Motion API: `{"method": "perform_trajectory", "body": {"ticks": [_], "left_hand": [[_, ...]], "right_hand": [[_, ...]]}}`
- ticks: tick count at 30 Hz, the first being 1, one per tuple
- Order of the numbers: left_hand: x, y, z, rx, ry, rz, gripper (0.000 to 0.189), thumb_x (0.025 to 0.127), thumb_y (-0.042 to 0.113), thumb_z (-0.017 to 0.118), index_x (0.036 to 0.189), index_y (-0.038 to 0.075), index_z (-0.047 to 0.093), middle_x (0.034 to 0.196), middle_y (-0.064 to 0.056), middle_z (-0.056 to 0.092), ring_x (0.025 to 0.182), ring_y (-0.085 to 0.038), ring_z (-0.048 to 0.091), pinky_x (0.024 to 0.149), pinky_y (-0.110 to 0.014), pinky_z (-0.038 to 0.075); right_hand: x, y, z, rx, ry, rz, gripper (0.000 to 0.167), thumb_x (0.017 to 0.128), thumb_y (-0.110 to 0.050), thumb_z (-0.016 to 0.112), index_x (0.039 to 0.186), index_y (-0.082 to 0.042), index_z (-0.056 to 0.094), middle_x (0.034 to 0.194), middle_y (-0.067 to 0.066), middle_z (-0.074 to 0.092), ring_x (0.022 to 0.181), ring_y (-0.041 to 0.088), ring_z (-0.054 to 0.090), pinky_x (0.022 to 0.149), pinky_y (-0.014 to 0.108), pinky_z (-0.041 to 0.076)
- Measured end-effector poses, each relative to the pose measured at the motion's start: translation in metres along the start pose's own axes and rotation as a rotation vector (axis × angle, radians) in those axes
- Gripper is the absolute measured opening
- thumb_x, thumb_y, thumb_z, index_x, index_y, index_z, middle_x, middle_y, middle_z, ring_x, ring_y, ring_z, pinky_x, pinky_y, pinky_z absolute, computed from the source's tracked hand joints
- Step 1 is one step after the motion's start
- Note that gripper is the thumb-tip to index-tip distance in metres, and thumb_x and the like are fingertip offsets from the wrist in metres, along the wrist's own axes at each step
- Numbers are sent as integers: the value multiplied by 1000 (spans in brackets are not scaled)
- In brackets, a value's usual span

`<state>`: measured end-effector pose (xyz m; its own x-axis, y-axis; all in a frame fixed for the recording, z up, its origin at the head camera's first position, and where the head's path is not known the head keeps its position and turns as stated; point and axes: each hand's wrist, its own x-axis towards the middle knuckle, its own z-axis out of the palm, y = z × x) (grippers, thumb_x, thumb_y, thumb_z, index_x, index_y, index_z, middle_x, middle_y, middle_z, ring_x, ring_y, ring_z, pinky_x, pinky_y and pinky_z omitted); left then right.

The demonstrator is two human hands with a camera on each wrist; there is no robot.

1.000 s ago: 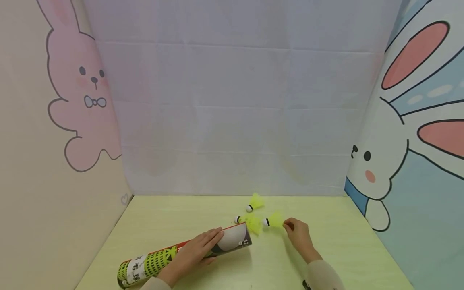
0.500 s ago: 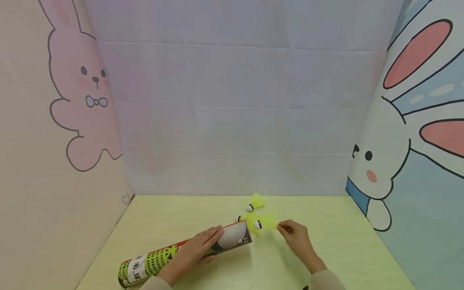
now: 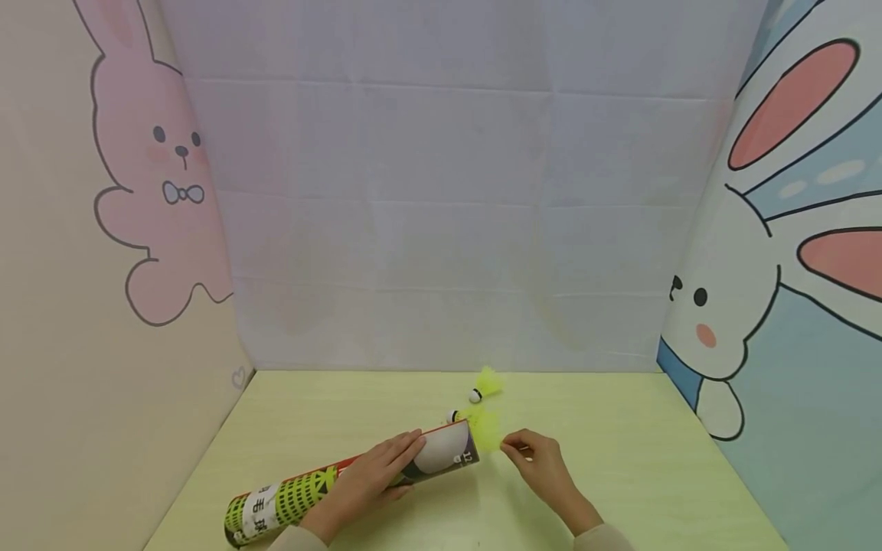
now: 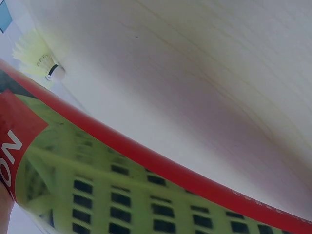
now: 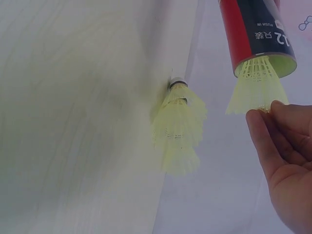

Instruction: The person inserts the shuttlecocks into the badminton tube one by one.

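Observation:
My left hand (image 3: 372,478) grips a long cardboard shuttlecock tube (image 3: 444,450), fingers over its top and thumb on the near side. The tube lies slanted, its open mouth toward the right. At that mouth, my right hand (image 3: 544,465) pinches the skirt edge of a yellow shuttlecock (image 5: 257,92) between thumb and fingertips. In the right wrist view its cork end is hidden inside the tube, while the flared skirt sticks out. The left wrist view shows the tube's red and green side (image 4: 122,141) close up.
Just behind the tube's mouth lie nested yellow shuttlecocks (image 5: 178,122) with a white cork showing. Another shuttlecock (image 3: 487,383) lies farther back on the pale wooden table (image 3: 331,405). A white cloth (image 3: 441,229) hangs at the table's back edge, between rabbit-printed side walls.
My right hand has carried the shuttlecock leftward from beside the others to the tube, and its cork end has entered the mouth. My left hand and the tube have stayed nearly still.

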<state>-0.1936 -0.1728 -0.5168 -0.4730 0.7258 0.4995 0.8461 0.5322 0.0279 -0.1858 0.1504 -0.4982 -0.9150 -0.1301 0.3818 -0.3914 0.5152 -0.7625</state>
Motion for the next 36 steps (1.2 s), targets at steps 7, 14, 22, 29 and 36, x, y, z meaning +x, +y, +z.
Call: {"method": "perform_trajectory", "body": {"ticks": [7,14,22,29,36], "left_hand": [[0,0,2,-11,-2,8,90,75,25,83,148,3,36,146,-13,44,129,-24,47,94,-38,49],[-1,0,2,-12,-9,1,89,77,27,82,149,4,35,149,-10,41,131,-22,46,96,-37,48],[0,0,0,-12,5,-1,90,74,25,84,148,4,37,148,-11,42,129,-23,48,95,-38,49],[2,0,-2,-22,7,-17,89,75,25,84,148,5,37,149,-9,42,130,-22,47,96,-37,48],[2,0,-2,-21,-11,-19,88,76,25,83,148,5,37,149,-9,41,130,-21,46,97,-36,48]], "right_hand": [[0,-5,9,35,-49,-40,6,88,-9,69,88,-4,71,82,0,70,75,12,67,66,23,56],[3,-9,14,37,-46,-90,5,86,-6,71,87,-1,70,81,1,70,73,9,66,65,23,56],[5,-11,18,36,-17,-150,4,82,1,72,85,2,70,78,5,70,70,8,66,62,22,56],[8,-15,23,59,-76,-112,5,85,-3,71,87,2,71,82,4,71,74,9,67,66,23,56],[9,-18,26,42,-119,-84,4,87,-4,69,88,-2,71,84,6,71,75,14,69,66,23,56]]}}
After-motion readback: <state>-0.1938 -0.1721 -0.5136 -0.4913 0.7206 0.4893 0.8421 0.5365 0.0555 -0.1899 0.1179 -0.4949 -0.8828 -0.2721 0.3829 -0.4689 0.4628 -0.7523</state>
